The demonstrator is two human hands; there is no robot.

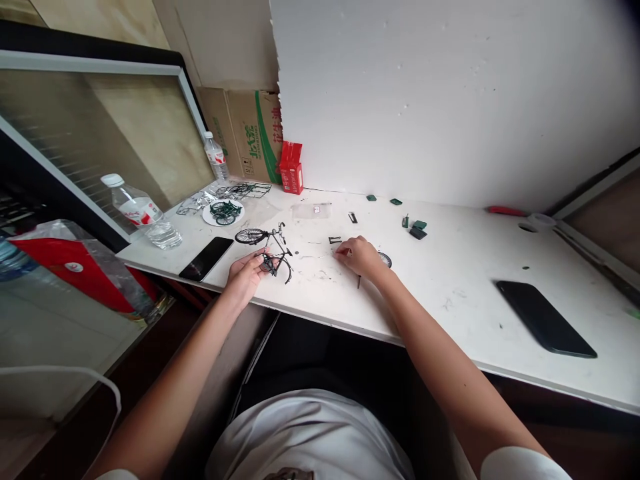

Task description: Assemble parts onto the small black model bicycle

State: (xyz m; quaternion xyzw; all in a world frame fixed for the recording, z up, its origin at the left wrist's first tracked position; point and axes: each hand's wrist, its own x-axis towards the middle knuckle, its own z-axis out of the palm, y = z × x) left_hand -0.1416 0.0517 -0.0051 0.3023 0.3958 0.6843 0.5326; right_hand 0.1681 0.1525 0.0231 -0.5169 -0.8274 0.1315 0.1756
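Observation:
A small black model bicycle [273,243] is gripped at its rear end by my left hand [245,273], with its front wheel pointing away to the left. The rear of the frame shows a curved mudguard and no full wheel that I can make out. Over the tabletop to the right, my right hand [359,257] has its fingers pressed together; anything between them is hidden. Just beyond those fingertips lies a small black bracket-like part [335,240]. A loose spoked wheel [385,259] shows partly from behind my right wrist.
On the white table [440,267] lie a phone [207,259], a black slab [545,319], green pieces [419,225] and a clear bag [311,211]. A plate [237,217] carries green model parts. Bottles [145,212], a red box [292,168] and a carton [245,130] stand behind.

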